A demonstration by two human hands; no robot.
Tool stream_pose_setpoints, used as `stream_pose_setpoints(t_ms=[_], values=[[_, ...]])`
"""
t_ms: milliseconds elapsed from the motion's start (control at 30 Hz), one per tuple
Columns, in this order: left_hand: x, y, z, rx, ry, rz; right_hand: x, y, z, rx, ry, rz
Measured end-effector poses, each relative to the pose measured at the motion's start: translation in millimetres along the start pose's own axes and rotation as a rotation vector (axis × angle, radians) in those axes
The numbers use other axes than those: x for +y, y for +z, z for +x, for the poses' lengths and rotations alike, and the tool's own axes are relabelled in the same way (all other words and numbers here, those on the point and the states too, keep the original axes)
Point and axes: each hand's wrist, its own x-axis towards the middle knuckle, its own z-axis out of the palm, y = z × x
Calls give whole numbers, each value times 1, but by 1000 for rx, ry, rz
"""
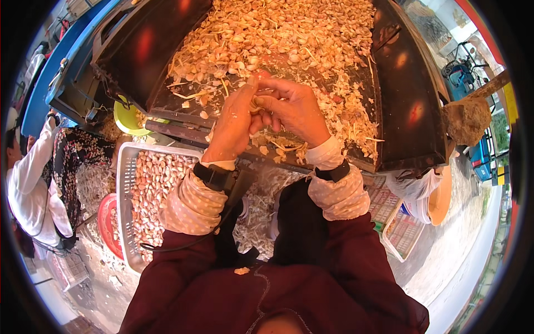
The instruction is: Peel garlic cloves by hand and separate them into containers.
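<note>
My left hand point(233, 121) and my right hand point(293, 109) meet over the near edge of a dark tray-like bench point(246, 152). Between their fingertips is a small pale piece, apparently a garlic clove point(255, 105), mostly covered by the fingers. My right thumb presses against it, and the left fingers close around it from the other side. Beyond the hands a thick heap of garlic cloves point(283, 29) covers the bench. Loose skins and dry stalks point(350, 112) lie around the right hand. Below my left forearm stands a pale plastic crate point(125, 200) filled with cloves point(152, 179).
High dark side walls point(411, 104) flank the bench. At left are a yellow-green basin point(125, 119), a red basin point(104, 225) and a seated person in a white top point(29, 179). Shallow crates point(404, 238) and an orange tub point(441, 200) stand at right. Skins litter the floor point(260, 221).
</note>
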Motion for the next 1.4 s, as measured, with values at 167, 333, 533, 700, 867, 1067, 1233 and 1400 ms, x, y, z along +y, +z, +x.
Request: stream_pose_setpoints(t_ms=[167,333,533,700,867,1067,1233,1400], values=[[0,12,-7,106,74,78,-5,-7,3,-158,-8,-414],[0,3,-4,-78,17,24,-13,-17,-6,27,-19,-233],[-2,2,-2,-35,33,13,-14,-24,-14,60,-13,-26],[-6,-3,1,-20,-16,-92,-3,-11,-19,99,-70,63],[-5,4,-3,-20,-31,-90,0,-19,-22,73,-38,101],[3,5,-9,-95,32,39,4,-20,-22,121,15,372],[5,18,-20,-37,211,275,2,-24,-27,27,-6,574],[10,36,-35,85,394,309,-17,-6,-40,73,-76,546]])
